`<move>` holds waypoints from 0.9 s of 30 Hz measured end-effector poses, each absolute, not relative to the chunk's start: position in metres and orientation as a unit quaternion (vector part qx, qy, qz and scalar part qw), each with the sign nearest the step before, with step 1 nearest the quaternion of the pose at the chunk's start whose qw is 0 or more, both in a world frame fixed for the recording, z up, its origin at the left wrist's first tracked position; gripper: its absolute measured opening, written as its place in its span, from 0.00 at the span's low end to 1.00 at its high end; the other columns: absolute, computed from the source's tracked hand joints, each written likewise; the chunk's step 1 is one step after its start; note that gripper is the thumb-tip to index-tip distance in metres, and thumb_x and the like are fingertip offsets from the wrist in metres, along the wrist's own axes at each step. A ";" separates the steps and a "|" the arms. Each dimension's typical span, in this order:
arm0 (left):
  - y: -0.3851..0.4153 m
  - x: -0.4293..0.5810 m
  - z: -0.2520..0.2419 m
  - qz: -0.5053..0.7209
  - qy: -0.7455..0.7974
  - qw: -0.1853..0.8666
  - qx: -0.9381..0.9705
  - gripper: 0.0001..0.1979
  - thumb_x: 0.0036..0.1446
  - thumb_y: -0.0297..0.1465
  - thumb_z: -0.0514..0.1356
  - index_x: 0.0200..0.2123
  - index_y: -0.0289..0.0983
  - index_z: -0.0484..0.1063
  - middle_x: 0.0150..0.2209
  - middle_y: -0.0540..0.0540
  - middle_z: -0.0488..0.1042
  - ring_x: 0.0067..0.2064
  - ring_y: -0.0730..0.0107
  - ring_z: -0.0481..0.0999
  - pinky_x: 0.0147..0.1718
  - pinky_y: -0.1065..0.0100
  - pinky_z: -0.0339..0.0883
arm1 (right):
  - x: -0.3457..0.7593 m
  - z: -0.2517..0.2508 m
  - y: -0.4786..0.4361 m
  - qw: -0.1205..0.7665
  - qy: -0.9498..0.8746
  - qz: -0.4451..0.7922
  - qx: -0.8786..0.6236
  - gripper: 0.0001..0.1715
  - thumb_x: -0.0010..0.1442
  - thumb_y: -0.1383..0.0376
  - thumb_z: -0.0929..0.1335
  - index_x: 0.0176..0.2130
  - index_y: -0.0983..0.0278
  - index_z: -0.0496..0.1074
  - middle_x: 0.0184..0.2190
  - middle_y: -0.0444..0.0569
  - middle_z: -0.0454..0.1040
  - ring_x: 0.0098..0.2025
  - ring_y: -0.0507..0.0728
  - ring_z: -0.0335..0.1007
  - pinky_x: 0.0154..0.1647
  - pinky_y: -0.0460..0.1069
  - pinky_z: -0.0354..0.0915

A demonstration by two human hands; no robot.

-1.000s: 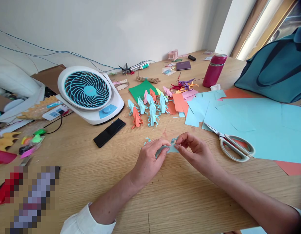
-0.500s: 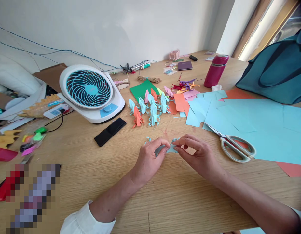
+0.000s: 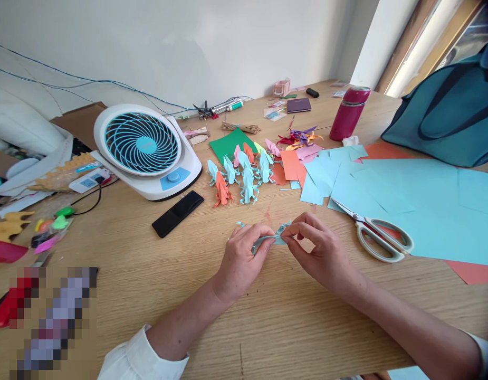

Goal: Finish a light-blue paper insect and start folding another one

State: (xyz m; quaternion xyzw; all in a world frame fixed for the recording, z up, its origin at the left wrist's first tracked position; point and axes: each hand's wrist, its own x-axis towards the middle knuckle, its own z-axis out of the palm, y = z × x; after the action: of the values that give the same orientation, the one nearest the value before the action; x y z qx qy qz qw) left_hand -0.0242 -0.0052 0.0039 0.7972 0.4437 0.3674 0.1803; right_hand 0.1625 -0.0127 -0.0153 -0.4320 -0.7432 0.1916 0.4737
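Between my two hands is a small light-blue paper figure (image 3: 280, 240) with curled strips, partly covered by my fingers. My left hand (image 3: 247, 250) pinches its left side between thumb and forefinger. On the other side my right hand (image 3: 321, 248) grips it with thumb and fingertips, close to the left fingertips. Just beyond stand several folded paper figures (image 3: 248, 187) in light blue, with others in orange, pink and yellow. To the right of my right hand, scissors (image 3: 382, 240) lie partly over light-blue paper sheets (image 3: 429, 211).
A white fan (image 3: 149, 153) and a black phone (image 3: 178, 214) are at the left. Behind the figures lies a green sheet (image 3: 223, 145). At the far right stand a magenta bottle (image 3: 350, 115) and a teal bag (image 3: 445, 116). Cut strips (image 3: 303, 137) lie in a heap.
My fingertips have shifted slightly on the light-blue paper, and its visible part looks narrower. Both hands keep their pinch. The whole view has moved slightly.
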 end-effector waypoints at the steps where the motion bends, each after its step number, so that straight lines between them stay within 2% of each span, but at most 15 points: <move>1: -0.006 -0.024 0.004 0.365 0.442 0.176 0.800 0.04 0.61 0.26 0.60 0.39 0.41 0.72 0.35 0.51 0.79 0.37 0.69 0.76 0.41 0.66 0.65 | 0.162 -0.016 -0.013 0.475 -0.745 0.185 -0.431 0.08 0.61 0.74 0.66 0.37 0.61 0.72 0.33 0.47 0.69 0.35 0.54 0.66 0.34 0.50 0.63; 6: -0.010 -0.021 0.006 0.366 0.454 0.206 0.786 0.06 0.59 0.26 0.61 0.39 0.42 0.73 0.36 0.50 0.80 0.40 0.67 0.78 0.43 0.64 0.67 | 0.163 -0.011 -0.013 0.460 -0.757 0.171 -0.432 0.07 0.61 0.72 0.65 0.34 0.61 0.70 0.32 0.48 0.68 0.34 0.55 0.66 0.33 0.51 0.63; 9: -0.008 -0.019 0.004 0.393 0.471 0.308 0.728 0.07 0.57 0.26 0.62 0.39 0.41 0.74 0.38 0.49 0.81 0.41 0.67 0.80 0.44 0.66 0.69 | 0.167 -0.005 -0.011 0.471 -0.744 0.194 -0.432 0.03 0.62 0.68 0.67 0.37 0.60 0.71 0.35 0.48 0.69 0.36 0.56 0.67 0.36 0.51 0.64; 12: -0.003 -0.018 0.000 0.435 0.483 0.439 0.620 0.08 0.55 0.29 0.64 0.40 0.39 0.73 0.38 0.47 0.81 0.40 0.68 0.80 0.41 0.68 0.71 | 0.170 -0.003 -0.009 0.506 -0.678 0.264 -0.463 0.10 0.63 0.60 0.69 0.45 0.59 0.69 0.41 0.49 0.70 0.38 0.55 0.68 0.40 0.51 0.66; 16: 0.001 -0.015 -0.005 0.492 0.477 0.569 0.455 0.12 0.50 0.32 0.68 0.38 0.36 0.73 0.36 0.46 0.81 0.36 0.71 0.79 0.35 0.71 0.70 | 0.164 -0.008 -0.009 0.499 -0.600 0.394 -0.486 0.13 0.65 0.54 0.66 0.40 0.61 0.69 0.35 0.48 0.73 0.35 0.54 0.69 0.33 0.48 0.66; 20: -0.004 -0.009 -0.003 0.506 0.471 0.606 0.394 0.12 0.46 0.32 0.71 0.32 0.34 0.73 0.33 0.50 0.77 0.33 0.77 0.74 0.35 0.74 0.67 | 0.152 -0.012 -0.012 0.464 -0.610 0.455 -0.453 0.15 0.62 0.53 0.68 0.37 0.63 0.72 0.33 0.48 0.75 0.33 0.54 0.70 0.36 0.49 0.67; 27: -0.009 -0.007 0.001 0.473 0.454 0.623 0.427 0.11 0.47 0.33 0.71 0.31 0.34 0.75 0.32 0.50 0.77 0.35 0.74 0.74 0.40 0.71 0.67 | 0.155 -0.012 -0.011 0.464 -0.630 0.431 -0.450 0.13 0.63 0.55 0.68 0.34 0.62 0.74 0.29 0.45 0.74 0.31 0.53 0.66 0.34 0.48 0.63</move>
State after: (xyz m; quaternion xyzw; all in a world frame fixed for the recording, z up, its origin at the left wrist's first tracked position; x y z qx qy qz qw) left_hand -0.0075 -0.0088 0.0009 0.4269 0.4541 0.4729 0.6228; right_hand 0.1547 -0.0111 -0.0124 -0.4504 -0.6298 0.4307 0.4637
